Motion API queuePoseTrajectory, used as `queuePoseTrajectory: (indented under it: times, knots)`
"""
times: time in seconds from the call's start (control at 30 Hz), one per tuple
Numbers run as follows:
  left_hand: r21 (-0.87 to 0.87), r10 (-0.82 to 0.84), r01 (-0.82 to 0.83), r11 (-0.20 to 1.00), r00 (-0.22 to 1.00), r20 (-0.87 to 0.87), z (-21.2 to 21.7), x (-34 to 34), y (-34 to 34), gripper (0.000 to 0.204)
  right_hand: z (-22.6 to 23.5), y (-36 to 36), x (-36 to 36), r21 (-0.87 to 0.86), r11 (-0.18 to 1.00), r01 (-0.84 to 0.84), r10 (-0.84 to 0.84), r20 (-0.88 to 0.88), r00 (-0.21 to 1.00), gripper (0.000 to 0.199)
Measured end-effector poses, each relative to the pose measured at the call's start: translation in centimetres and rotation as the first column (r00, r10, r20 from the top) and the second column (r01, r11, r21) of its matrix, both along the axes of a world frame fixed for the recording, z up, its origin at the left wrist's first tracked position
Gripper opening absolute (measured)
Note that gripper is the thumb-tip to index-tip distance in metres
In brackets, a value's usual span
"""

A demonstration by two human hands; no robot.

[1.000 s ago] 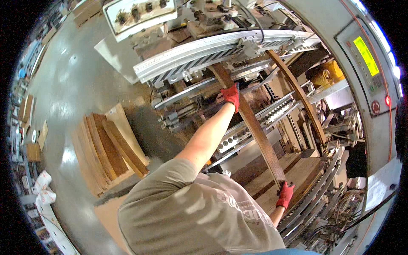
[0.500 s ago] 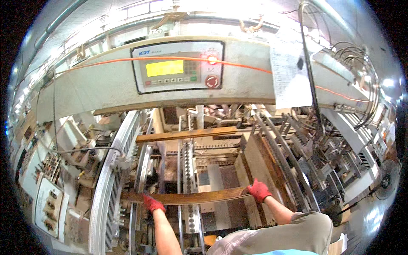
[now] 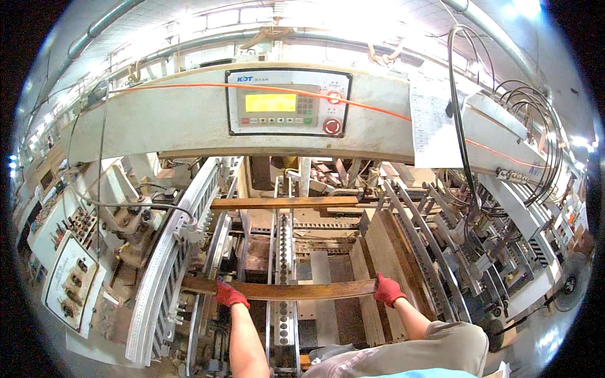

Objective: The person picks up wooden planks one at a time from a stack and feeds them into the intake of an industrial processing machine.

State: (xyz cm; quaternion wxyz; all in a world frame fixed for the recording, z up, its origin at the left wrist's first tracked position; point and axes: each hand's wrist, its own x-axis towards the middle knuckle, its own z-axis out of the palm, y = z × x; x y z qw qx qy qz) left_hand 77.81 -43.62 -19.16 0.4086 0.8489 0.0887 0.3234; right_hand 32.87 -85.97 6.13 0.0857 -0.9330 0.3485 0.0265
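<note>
Left hand point(image 3: 230, 295): red glove, fingers closed over the near edge of the plank point(image 3: 283, 290), a little in from its left end.
Right hand point(image 3: 388, 290): red glove, fingers wrapped round the plank's right end.
Plank: dark brown strip, held level across the machine bed between the two hands; its left end lies over the left rail point(image 3: 170, 264); its middle crosses the centre chain track point(image 3: 283, 252).
Second plank point(image 3: 287, 203): lighter brown, lies crosswise farther in, under the grey housing point(image 3: 157, 123); well apart from the held one.
Bay contents: the open bed between the two planks holds the track, dark plates and a stack of boards point(image 3: 378, 252) leaning on the right side.
Edges: curved ribbed rail bounds the bed on the left, slanted metal guides point(image 3: 422, 239) on the right; held plank spans nearly the full gap between them.
Open room: clear space above the held plank up to the second plank; little room at either plank end.
Control panel point(image 3: 287, 104): rectangular, pale, centre of housing; yellow screen, rows of small keys, round red button at lower right.
Orange cord point(image 3: 378, 110): runs across the housing front, over the panel.
Paper sheet point(image 3: 432, 123): white, printed, hung right of the panel.
Switch box point(image 3: 69, 283): pale, with knobs, far left.
Cables point(image 3: 523, 126): black loops, upper right.
</note>
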Motion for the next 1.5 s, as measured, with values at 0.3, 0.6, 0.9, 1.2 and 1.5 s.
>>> queuePoseTrajectory:
  times: [0.3, 0.6, 0.9, 1.2, 1.5]
  knots:
    - [0.600, 0.184, 0.315, 0.735, 0.759, -0.625, 11.2, -7.6, -4.6, 0.064, -1.0, -1.4, -2.1, -0.092, 0.996, -0.007, -0.006, -0.151, 0.988, 0.079]
    - [0.827, 0.352, 0.229, 0.514, 0.823, -0.446, 12.8, -7.7, -2.0, 0.062, -0.6, -0.8, -0.1, -0.119, 0.988, -0.101, 0.086, -0.123, 0.989, 0.079]
    - [-0.081, -0.008, -0.003, 0.997, 0.991, -0.134, 7.2, -5.7, -1.8, 0.058, 0.1, 0.0, 0.1, -0.118, 0.987, -0.107, 0.086, -0.172, 0.981, 0.073]
    - [0.652, 0.291, 0.469, 0.596, 0.630, -0.720, 15.6, -10.0, -4.1, 0.059, -0.3, 0.5, -2.2, -0.098, 0.995, 0.011, -0.016, -0.043, 0.999, 0.056]
    - [0.645, 0.211, 0.100, 0.757, 0.898, -0.386, 10.5, -6.3, -1.6, 0.050, -0.7, 0.0, -0.6, -0.116, 0.993, 0.011, -0.008, 0.020, 1.000, 0.055]
